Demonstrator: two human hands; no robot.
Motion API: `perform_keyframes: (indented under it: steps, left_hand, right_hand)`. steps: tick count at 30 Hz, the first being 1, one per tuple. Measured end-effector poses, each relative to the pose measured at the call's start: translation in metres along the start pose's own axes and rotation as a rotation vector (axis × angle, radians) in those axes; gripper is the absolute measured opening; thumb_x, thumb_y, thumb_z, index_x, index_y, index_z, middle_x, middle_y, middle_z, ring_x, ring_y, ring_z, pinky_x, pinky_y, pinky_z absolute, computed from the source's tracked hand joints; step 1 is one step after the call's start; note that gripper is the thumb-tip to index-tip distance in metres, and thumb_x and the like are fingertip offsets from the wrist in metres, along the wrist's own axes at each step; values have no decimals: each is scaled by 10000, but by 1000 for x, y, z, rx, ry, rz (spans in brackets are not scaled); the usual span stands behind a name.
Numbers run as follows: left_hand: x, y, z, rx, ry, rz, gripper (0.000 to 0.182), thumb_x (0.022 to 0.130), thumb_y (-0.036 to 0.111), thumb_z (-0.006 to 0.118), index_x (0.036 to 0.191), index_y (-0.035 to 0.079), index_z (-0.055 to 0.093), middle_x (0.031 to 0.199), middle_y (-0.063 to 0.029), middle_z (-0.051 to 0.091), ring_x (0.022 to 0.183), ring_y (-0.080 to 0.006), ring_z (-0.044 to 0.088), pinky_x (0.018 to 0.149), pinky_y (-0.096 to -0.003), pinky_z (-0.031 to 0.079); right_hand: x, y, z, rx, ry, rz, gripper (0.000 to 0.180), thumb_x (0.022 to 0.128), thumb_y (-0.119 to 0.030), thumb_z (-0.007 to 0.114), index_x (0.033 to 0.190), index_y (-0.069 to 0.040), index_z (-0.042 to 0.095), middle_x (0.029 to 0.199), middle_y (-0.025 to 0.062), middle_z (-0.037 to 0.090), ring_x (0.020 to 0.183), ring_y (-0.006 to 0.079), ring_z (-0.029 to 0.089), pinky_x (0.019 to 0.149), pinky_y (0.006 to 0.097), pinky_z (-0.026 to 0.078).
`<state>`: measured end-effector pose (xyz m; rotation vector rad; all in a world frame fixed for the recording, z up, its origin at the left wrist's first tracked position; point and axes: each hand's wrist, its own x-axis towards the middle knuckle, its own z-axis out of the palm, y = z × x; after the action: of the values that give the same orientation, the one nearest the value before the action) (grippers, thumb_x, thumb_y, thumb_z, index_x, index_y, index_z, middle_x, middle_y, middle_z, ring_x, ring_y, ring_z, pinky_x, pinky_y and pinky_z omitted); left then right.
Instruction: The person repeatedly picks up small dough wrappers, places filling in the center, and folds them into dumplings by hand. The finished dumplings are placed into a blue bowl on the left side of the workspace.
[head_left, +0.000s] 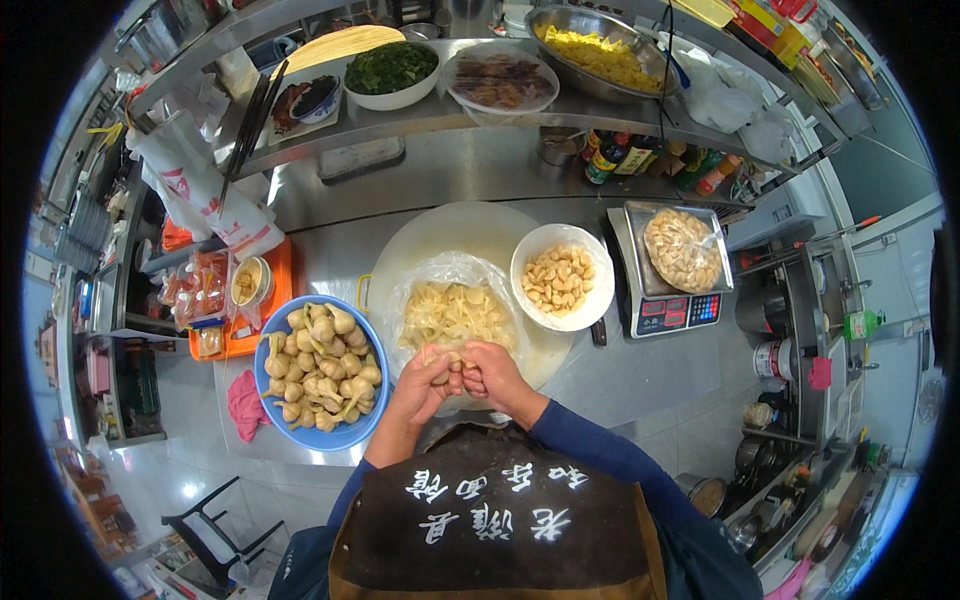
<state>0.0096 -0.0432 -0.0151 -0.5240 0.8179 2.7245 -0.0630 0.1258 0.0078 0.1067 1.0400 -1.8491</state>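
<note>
My left hand (424, 386) and my right hand (491, 375) meet over the near edge of a clear plastic bag (484, 289). Pinched between the fingers of both is a pale piece of garlic (448, 358), mostly covered by them. Papery garlic skins (456, 307) fill the bag, which lies on a round white cutting board (420, 229). To the left, a blue basin (328, 445) holds several whole garlic bulbs (322, 367). A white bowl (606, 277) of peeled cloves (559, 279) stands right of the bag, partly over the board.
A digital scale (673, 319) at the right carries a tied bag of peeled cloves (681, 251). Beside the bowl a dark knife handle (598, 331) shows. An orange tray (281, 274) and a pink cloth (246, 405) lie left. Above the back, a steel shelf (427, 124) holds food bowls.
</note>
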Motion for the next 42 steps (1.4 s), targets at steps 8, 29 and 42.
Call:
perform_keyframes:
  steps: [8, 29, 42]
  left_hand:
    - [2, 2, 14, 272, 197, 138, 217, 983, 97, 645, 1172, 20, 572, 906, -91, 680, 711, -177, 656, 649, -312, 561]
    - [4, 8, 18, 261, 216, 67, 168, 968, 66, 640, 1115, -3, 594, 837, -85, 681, 698, -169, 669, 653, -290, 586]
    - [4, 2, 0, -32, 76, -76, 182, 955, 47, 615, 1130, -2, 605, 912, -95, 690, 748, -176, 673, 692, -318, 582]
  right_hand:
    - [15, 5, -4, -46, 386, -145, 264, 1094, -301, 478, 944, -88, 521, 691, -10, 478, 519, 97, 438, 464, 242, 374]
    - [13, 15, -3, -298, 132, -205, 215, 1059, -214, 561, 892, -80, 550, 742, -2, 607, 578, 56, 502, 480, 234, 373]
    - [2, 9, -5, -99, 86, -62, 196, 1039, -232, 570, 909, -85, 557, 767, 2, 615, 576, 38, 461, 499, 224, 365]
